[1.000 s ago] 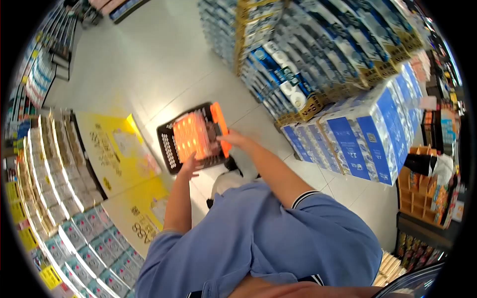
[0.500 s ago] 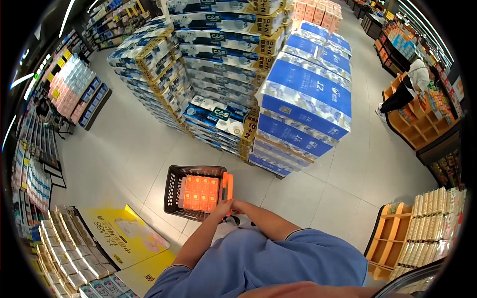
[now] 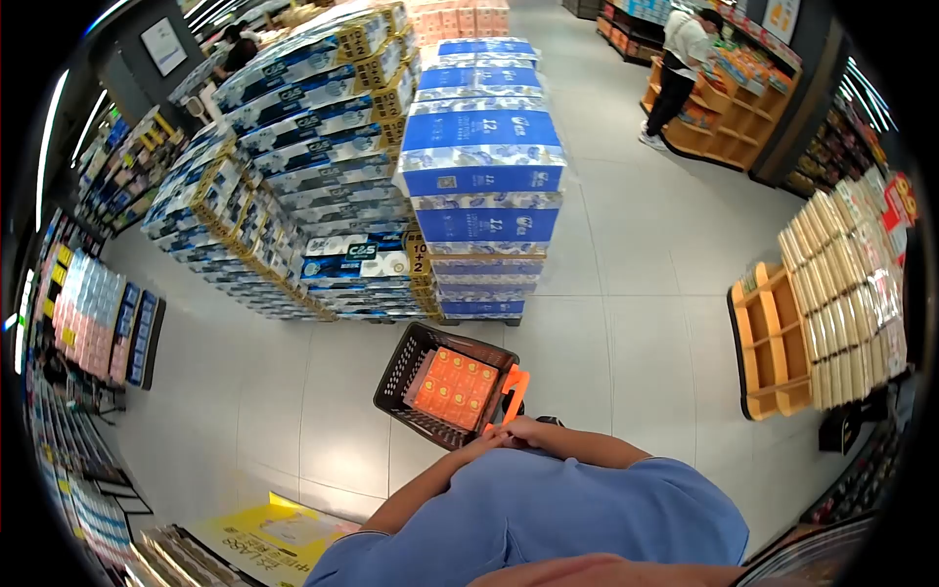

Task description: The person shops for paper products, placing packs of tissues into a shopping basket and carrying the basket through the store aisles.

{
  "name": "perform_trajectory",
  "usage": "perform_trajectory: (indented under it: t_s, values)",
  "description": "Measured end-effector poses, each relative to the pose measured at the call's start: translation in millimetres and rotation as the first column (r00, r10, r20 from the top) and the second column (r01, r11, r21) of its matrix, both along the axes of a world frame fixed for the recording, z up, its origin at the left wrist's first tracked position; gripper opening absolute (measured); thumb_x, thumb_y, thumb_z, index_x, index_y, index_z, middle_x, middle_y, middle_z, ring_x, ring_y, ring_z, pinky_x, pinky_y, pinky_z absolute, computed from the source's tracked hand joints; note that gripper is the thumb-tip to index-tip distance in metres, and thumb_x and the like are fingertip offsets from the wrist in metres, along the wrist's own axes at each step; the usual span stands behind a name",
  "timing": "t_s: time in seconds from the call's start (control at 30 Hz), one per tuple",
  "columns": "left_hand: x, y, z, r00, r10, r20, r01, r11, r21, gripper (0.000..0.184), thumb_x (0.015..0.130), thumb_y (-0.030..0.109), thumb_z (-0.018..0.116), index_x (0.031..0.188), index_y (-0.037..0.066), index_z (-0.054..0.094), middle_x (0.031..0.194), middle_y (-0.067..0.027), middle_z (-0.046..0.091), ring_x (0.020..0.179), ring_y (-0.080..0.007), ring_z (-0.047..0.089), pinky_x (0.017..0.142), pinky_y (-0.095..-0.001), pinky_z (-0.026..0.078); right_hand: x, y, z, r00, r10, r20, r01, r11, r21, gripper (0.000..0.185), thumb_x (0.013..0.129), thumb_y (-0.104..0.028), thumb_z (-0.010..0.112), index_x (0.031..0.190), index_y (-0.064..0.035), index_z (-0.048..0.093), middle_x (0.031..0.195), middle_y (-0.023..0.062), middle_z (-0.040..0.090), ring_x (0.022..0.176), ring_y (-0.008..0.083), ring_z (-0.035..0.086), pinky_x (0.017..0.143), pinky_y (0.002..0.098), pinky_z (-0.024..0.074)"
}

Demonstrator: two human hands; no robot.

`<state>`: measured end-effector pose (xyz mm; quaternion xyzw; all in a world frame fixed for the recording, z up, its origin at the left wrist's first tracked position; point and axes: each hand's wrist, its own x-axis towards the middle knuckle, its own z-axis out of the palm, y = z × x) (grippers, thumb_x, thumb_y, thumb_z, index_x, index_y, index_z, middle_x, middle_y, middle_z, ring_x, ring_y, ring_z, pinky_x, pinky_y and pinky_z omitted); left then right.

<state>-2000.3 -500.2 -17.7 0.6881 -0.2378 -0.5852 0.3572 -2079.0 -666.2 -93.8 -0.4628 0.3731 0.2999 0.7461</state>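
A dark shopping basket (image 3: 396, 377) with an orange handle (image 3: 516, 391) stands in front of me at floor level. Inside lies an orange multi-pack of tissues (image 3: 452, 386), with a pinkish pack partly hidden under it. My left hand (image 3: 486, 440) and my right hand (image 3: 525, 430) meet at the near end of the handle, close to my body. Both look closed around it, though the fingers are small and partly hidden.
Tall stacks of blue-and-white C&S paper packs (image 3: 323, 186) and blue 12-roll packs (image 3: 484, 147) rise just ahead. A person (image 3: 680, 73) stands by wooden shelving (image 3: 729, 117). Another wooden display (image 3: 768, 333) is at right, a yellow sign (image 3: 264, 538) at lower left.
My view has turned right, so the paper stacks and left-hand shelves sit further left. The basket appears rotated and further right, with both hands still at its handle.
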Motion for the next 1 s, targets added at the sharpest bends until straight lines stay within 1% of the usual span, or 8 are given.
perform_trajectory:
  t_s: [0.13, 0.37, 0.43, 0.57, 0.67, 0.83, 0.97, 1.0]
  values:
    - [-35, 1, -34, 0.902, -0.223, -0.371, 0.211, 0.975, -0.073, 0.078, 0.093, 0.032, 0.064, 0.154, 0.005, 0.023, 0.149, -0.0162, 0.041, 0.136, -0.0244, 0.041, 0.110, -0.0357, 0.035, -79, 21, 7, 0.932, -0.350, -0.097, 0.350, 0.937, -0.020, 0.005, 0.087, -0.004, 0.065, 0.091, -0.0020, 0.064, 0.079, 0.0082, 0.065, 0.058, 0.0167, 0.059, 0.054, 0.0298, 0.0505]
    - [-77, -30, -56, 0.768, -0.512, -0.386, 0.518, 0.850, -0.098, 0.056, 0.099, 0.024, 0.055, 0.148, 0.002, 0.037, 0.145, -0.0142, 0.047, 0.131, -0.0214, 0.047, 0.107, -0.0330, 0.038, -171, 11, 48, 0.718, -0.679, -0.150, 0.688, 0.726, 0.007, 0.010, 0.088, -0.012, 0.063, 0.083, -0.0069, 0.056, 0.066, 0.0031, 0.054, 0.053, 0.0153, 0.050, 0.053, 0.0285, 0.0490]
    - [-83, -43, -64, 0.592, -0.795, -0.129, 0.752, 0.603, -0.267, 0.047, 0.101, 0.024, 0.051, 0.143, 0.002, 0.046, 0.143, -0.0114, 0.050, 0.130, -0.0206, 0.047, 0.107, -0.0341, 0.039, -188, 7, 47, 0.614, -0.774, -0.153, 0.726, 0.630, -0.275, 0.011, 0.088, -0.012, 0.061, 0.081, -0.0062, 0.055, 0.065, 0.0041, 0.053, 0.049, 0.0156, 0.049, 0.047, 0.0292, 0.0462]
    - [-101, -67, -69, 0.666, -0.691, -0.279, 0.664, 0.720, -0.199, 0.044, 0.102, 0.027, 0.049, 0.139, 0.003, 0.050, 0.142, -0.0104, 0.052, 0.130, -0.0205, 0.047, 0.107, -0.0345, 0.038, -247, -21, 13, 0.580, -0.814, -0.020, 0.780, 0.562, -0.275, 0.006, 0.084, -0.006, 0.056, 0.082, 0.0000, 0.054, 0.064, 0.0127, 0.060, 0.042, 0.0201, 0.049, 0.036, 0.0328, 0.0376]
    - [-121, -105, -109, 0.639, -0.748, -0.183, 0.700, 0.663, -0.265, 0.052, 0.098, 0.037, 0.054, 0.140, 0.007, 0.051, 0.141, -0.0125, 0.053, 0.125, -0.0246, 0.053, 0.104, -0.0368, 0.040, -271, -41, 13, 0.442, -0.897, 0.019, 0.847, 0.410, -0.338, 0.010, 0.081, -0.006, 0.056, 0.086, 0.0032, 0.054, 0.066, 0.0157, 0.062, 0.043, 0.0230, 0.052, 0.035, 0.0360, 0.0377]
    - [-140, -145, -63, 0.618, -0.786, -0.002, 0.785, 0.618, 0.032, 0.056, 0.098, 0.041, 0.052, 0.137, 0.001, 0.051, 0.139, -0.0126, 0.054, 0.126, -0.0225, 0.051, 0.106, -0.0374, 0.039, -317, -76, 5, 0.312, -0.947, 0.082, 0.918, 0.278, -0.282, 0.013, 0.082, -0.006, 0.056, 0.090, 0.0032, 0.053, 0.067, 0.0157, 0.062, 0.047, 0.0252, 0.056, 0.038, 0.0373, 0.0420]
    - [-141, -156, -84, 0.647, -0.762, 0.031, 0.745, 0.640, 0.186, 0.066, 0.091, 0.050, 0.056, 0.134, 0.001, 0.054, 0.136, -0.0158, 0.057, 0.126, -0.0271, 0.053, 0.105, -0.0398, 0.040, -337, -106, 26, 0.408, -0.913, 0.026, 0.902, 0.399, -0.166, 0.015, 0.088, -0.009, 0.055, 0.093, 0.0046, 0.050, 0.075, 0.0183, 0.062, 0.055, 0.0254, 0.058, 0.043, 0.0353, 0.0444]
    - [-142, -157, -82, 0.625, -0.761, 0.175, 0.704, 0.646, 0.295, 0.067, 0.089, 0.050, 0.057, 0.132, 0.000, 0.056, 0.135, -0.0194, 0.057, 0.126, -0.0302, 0.053, 0.105, -0.0399, 0.041, -340, -112, 23, 0.415, -0.910, 0.024, 0.900, 0.406, -0.160, 0.015, 0.088, -0.009, 0.055, 0.093, 0.0046, 0.050, 0.075, 0.0183, 0.062, 0.055, 0.0254, 0.058, 0.043, 0.0353, 0.0444]
